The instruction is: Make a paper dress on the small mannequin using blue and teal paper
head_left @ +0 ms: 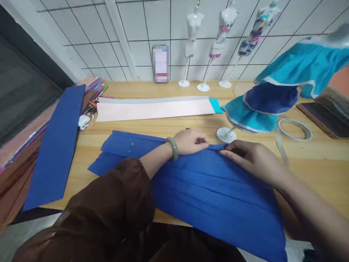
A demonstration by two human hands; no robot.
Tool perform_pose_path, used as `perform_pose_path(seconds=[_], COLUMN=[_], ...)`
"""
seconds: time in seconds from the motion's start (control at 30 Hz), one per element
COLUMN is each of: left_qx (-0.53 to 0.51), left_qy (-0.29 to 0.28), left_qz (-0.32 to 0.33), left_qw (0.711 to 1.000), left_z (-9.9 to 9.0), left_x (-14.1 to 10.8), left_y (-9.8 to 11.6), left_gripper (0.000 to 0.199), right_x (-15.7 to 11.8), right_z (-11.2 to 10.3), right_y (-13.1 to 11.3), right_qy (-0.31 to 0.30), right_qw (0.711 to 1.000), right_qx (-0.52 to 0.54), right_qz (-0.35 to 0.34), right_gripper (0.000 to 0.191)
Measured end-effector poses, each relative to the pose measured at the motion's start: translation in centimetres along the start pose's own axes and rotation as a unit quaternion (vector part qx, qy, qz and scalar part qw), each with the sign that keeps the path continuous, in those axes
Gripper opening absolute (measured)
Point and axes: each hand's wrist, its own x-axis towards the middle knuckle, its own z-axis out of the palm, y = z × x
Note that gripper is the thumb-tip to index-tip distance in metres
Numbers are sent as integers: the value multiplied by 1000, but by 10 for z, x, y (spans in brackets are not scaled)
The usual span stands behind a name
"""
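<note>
A wide blue pleated sheet, which looks like crepe paper or thin cloth, fans out in front of me and hangs over the table's near edge. My left hand, with a green bangle at the wrist, is closed in a pinch on its upper edge. A short way to the right, my right hand pinches the same edge between thumb and forefinger. Between the two hands a narrow fold of the edge shows. Just behind them is the white round base of a stand carrying a ruffled turquoise and navy doll dress.
A long pale strip with a turquoise end lies behind my hands. A blue sheet rests at the left by coloured papers. Tape lies at the right. Small mannequins and a phone stand along the tiled wall.
</note>
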Motion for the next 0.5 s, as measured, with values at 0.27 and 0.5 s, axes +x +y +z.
perform_pose_path(seconds=[0.27,0.5], left_qx=[-11,-27], left_qy=[-4,-18], left_qz=[-9,1], left_qw=[1000,999], left_z=[-2,-1], left_x=[1,7], left_y=[1,-4], left_gripper=[21,21], right_x=[-3,-1], right_z=[0,-1], right_y=[0,3], right_qy=[18,21], right_qw=[1000,1000], right_qx=[1,-17], right_qz=[1,14], right_gripper=[38,38])
